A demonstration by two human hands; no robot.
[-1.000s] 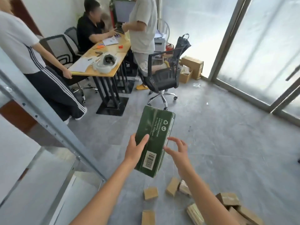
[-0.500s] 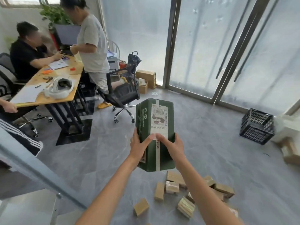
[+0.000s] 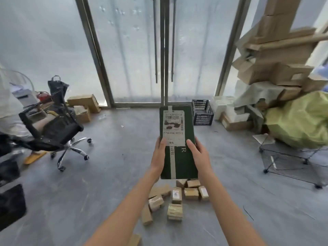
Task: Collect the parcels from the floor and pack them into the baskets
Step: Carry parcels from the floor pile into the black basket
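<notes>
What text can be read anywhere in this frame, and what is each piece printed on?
"YT7603040183713": white shipping label on the green parcel that both hands hold.
"R": large pale letter on the green parcel's face, beside the right hand; the rest is covered.
Top line and barcodes on the shipping label: too blurred to read.
Vertical characters on the parcel's white strip: not legible.
Labels on the small brown parcels on the floor: too small.

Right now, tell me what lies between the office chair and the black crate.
In the head view, only bare grey floor separates the office chair from the black crate.
</notes>
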